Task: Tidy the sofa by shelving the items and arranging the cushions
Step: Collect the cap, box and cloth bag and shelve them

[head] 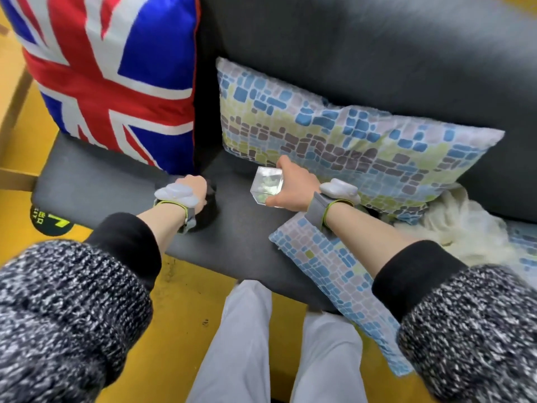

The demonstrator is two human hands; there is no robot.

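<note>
Head view, looking down over both forearms at a dark grey sofa point(122, 173): at the far left a Union Jack cushion point(113, 74) stands upright against the backrest. Just below its lower corner the left hand point(195, 189) rests on a dark, roundish object point(209, 210) on the seat, fingers curled over it, though how firmly they grip is hidden by the hand itself. Next along, the right hand point(293, 184) holds a clear plastic box point(266, 184) lifted off the seat, thumb on the near side and fingers round the far side. Behind it a mosaic-print cushion point(348, 141) leans against the backrest; a second cushion point(328, 283) of the same print lies flat under the right forearm, hanging over the seat edge. A cream blanket point(453, 225) is bunched at the right. Both items are already in hand, so shelving them looks like the step under way; no shelf is in view.
</note>
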